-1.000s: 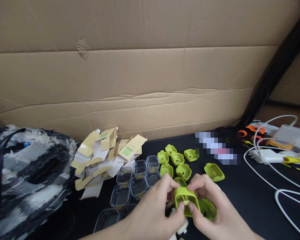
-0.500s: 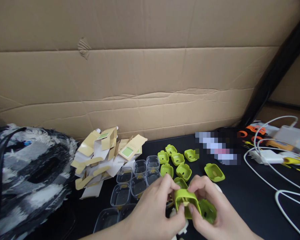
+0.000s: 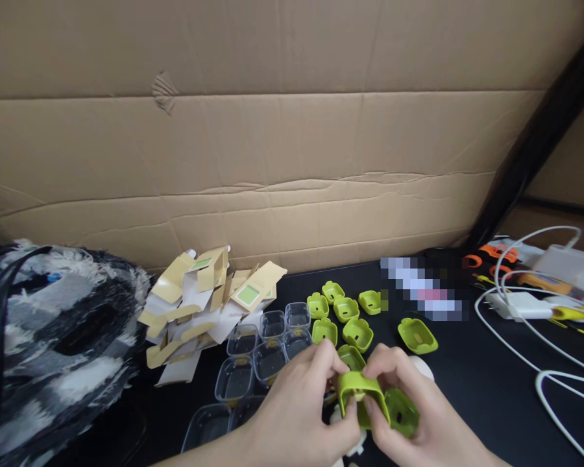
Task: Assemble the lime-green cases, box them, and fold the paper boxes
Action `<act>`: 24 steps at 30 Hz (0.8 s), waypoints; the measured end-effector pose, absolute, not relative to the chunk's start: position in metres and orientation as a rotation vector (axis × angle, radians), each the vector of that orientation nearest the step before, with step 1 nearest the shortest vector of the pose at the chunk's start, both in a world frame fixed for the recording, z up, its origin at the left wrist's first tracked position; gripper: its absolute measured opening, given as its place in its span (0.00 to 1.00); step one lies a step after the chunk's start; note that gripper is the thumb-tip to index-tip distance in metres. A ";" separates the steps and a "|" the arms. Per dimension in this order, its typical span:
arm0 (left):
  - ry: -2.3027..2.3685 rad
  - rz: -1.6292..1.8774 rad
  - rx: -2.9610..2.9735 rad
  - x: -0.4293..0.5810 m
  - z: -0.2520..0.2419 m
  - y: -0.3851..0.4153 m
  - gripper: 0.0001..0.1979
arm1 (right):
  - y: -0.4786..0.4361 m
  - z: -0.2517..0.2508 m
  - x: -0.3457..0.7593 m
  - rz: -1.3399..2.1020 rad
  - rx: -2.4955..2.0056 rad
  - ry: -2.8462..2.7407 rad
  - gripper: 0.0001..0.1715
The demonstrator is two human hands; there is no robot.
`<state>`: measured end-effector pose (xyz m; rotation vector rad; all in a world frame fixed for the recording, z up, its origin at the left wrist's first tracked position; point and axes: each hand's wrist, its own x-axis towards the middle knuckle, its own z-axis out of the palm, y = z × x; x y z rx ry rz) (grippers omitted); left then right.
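Observation:
Between my two hands is a green plastic cup (image 3: 362,383) with its opening turned toward me. My left hand (image 3: 307,389) grips its left side, the thumb pressed inside. My right hand (image 3: 409,405) pinches it from the right, its thumb also inside against a small pale piece (image 3: 358,395). Under my right hand lies another green cup (image 3: 401,412). Beyond my fingers, several similar green cups (image 3: 345,309) with wavy rims sit on the dark table. Pale parts below my hands are mostly covered.
Several clear plastic containers (image 3: 235,379) stand in rows to the left. Flattened card boxes (image 3: 194,311) are piled behind them. A shaggy black-and-white bag (image 3: 73,344) is at far left. White cables (image 3: 491,331), a charger and orange-handled tools (image 3: 499,253) lie right. Cardboard (image 3: 272,143) forms the back wall.
Both hands have shifted very slightly, tilting the held green cup a little. My grip on it stays the same, and the surrounding objects have not moved.

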<state>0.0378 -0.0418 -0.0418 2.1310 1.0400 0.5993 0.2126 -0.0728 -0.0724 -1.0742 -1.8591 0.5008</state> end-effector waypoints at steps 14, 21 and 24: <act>1.049 0.613 2.189 0.038 -0.044 -0.043 0.08 | -0.069 -0.071 0.215 0.376 -1.111 -2.022 0.13; 1.045 0.599 2.252 0.039 -0.042 -0.042 0.08 | -0.072 -0.076 0.215 0.434 -1.132 -2.030 0.13; 1.029 0.606 2.274 0.038 -0.044 -0.041 0.08 | -0.073 -0.076 0.215 0.438 -1.141 -2.033 0.12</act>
